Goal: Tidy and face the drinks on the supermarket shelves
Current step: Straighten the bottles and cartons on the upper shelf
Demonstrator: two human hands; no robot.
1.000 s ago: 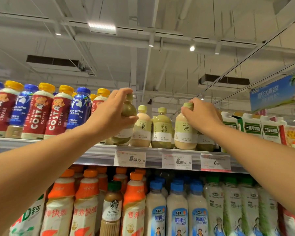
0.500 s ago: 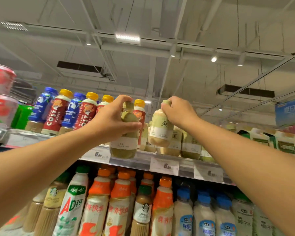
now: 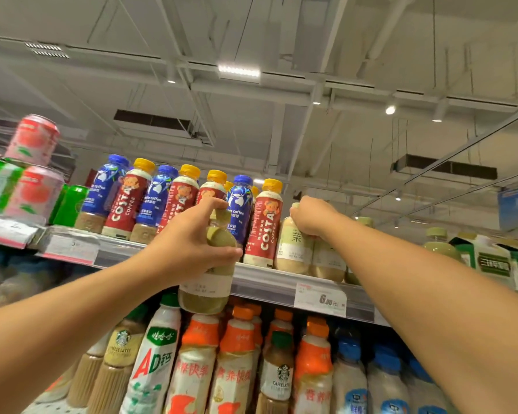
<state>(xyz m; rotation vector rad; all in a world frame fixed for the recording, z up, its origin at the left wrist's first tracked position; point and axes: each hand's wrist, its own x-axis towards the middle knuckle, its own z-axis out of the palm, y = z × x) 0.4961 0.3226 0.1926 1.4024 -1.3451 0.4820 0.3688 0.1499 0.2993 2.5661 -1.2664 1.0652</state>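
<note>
My left hand grips an olive-green tea bottle by its neck and shoulder, holding it in the air in front of the top shelf's edge. My right hand grips the cap of a beige tea bottle that stands on the top shelf just right of a red Costa coffee bottle. More beige and green tea bottles stand behind and to the right of it.
Red and blue coffee bottles fill the top shelf's left part, with pink and green cans further left. Green-and-white cartons stand at the right. The lower shelf holds orange-capped, blue-capped and Starbucks bottles. A price tag hangs on the rail.
The view has swung left. My left hand has brought the green bottle down and out from the shelf. My right hand has carried the beige bottle left, up against the Costa bottles.
</note>
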